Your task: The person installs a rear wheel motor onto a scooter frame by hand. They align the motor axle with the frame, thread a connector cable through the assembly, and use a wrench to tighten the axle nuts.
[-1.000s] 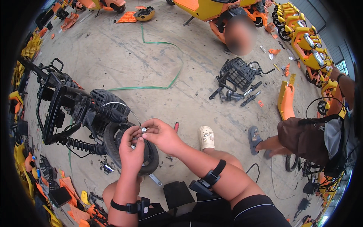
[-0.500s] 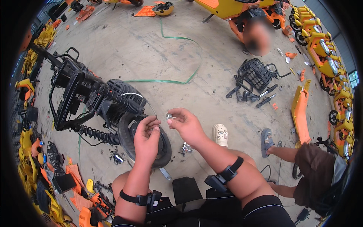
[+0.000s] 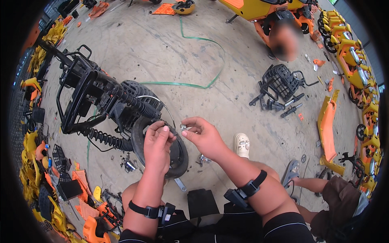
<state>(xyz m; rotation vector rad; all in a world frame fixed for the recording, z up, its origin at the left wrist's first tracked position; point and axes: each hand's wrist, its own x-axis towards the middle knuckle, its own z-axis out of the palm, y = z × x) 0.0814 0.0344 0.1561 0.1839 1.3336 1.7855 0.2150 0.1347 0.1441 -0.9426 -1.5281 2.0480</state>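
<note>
My right hand (image 3: 204, 137) pinches a small silver metal fitting (image 3: 183, 127) between thumb and fingers. Facing it across a narrow gap is my left hand (image 3: 158, 141), its fingers curled and closed at the lower end of a thin cable (image 3: 165, 106). That cable arcs out from a stripped black scooter frame (image 3: 87, 95) lying on its side. The fingers partly hide the cable's end. Just beneath both hands sits the scooter's wheel (image 3: 139, 139) with its black tyre, beside a long coil-spring shock absorber (image 3: 106, 139).
Small metal parts (image 3: 204, 159) and a wrench (image 3: 180, 185) lie on the floor near the wheel. Black rack parts (image 3: 283, 81) and an orange panel (image 3: 328, 129) are to the right. A person in brown shorts (image 3: 344, 198) is at the lower right; parked yellow scooters line the right side.
The whole view has shifted slightly, with the floor things a little further right. Both hands keep their hold, still close together, and the fitting is tilted a little differently.
</note>
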